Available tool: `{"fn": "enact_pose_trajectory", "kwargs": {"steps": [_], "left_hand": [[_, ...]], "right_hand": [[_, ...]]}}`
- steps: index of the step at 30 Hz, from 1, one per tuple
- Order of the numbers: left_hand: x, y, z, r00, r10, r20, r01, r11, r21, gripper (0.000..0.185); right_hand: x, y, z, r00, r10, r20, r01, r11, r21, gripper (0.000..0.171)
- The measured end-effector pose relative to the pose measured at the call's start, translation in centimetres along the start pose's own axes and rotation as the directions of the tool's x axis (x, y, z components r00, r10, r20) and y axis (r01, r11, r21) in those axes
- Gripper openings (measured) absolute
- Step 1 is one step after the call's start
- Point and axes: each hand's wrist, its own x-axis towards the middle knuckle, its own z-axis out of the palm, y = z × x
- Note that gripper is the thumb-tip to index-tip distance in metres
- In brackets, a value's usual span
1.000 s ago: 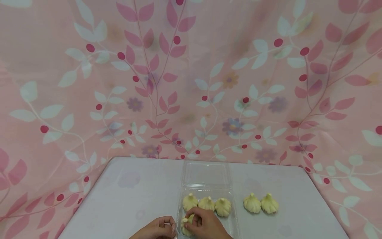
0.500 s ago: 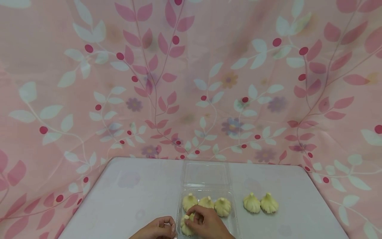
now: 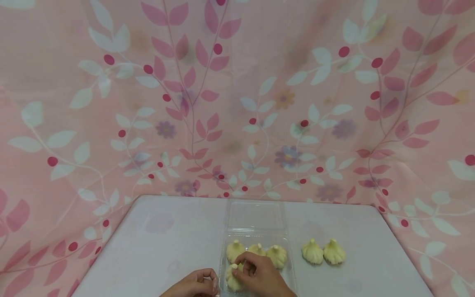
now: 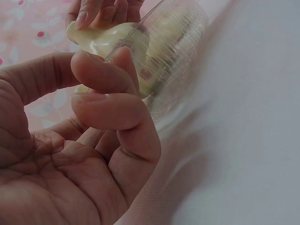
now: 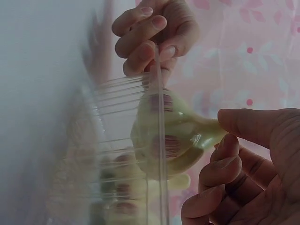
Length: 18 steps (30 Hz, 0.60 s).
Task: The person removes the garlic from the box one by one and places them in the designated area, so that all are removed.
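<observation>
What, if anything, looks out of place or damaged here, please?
Nothing stands out. The right hand pinches one garlic bulb by its stem inside the open clear container; the left hand holds its edge. Two other bulbs stand upright outside, and no spill or damage shows.

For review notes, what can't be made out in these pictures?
Head: near edge of clear plastic container, cut off by frame bottom.
Head: base of middle back-row garlic bulb, behind the right hand.
Left wrist: rest of right hand, cut off by the top edge.
Right wrist: markings on background garlic, blurred behind container wall.
</observation>
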Motion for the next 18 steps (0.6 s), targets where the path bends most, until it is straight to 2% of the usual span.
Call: {"fn": "enact_pose_trajectory", "kwargs": {"steps": [4, 13, 18], "left_hand": [[0.0, 0.0, 0.0, 1.0, -0.001, 0.002, 0.001, 1.0, -0.004, 0.004], [0.0, -0.2, -0.1, 1.0, -0.008, -0.002, 0.008, 0.999, -0.034, 0.007], [0.0, -0.2, -0.1, 1.0, -0.012, -0.006, 0.012, 1.0, -0.022, 0.005]], "right_hand": [[0.1, -0.3, -0.4, 1.0, -0.02, -0.011, 0.02, 1.0, 0.004, 0.012], [0.0, -0.5, -1.1, 0.999, -0.007, -0.032, 0.008, 1.0, 0.008, 0.013], [-0.1, -0.7, -1.6, 0.999, 0.032, -0.032, -0.031, 0.999, 0.016, 0.014]]}}
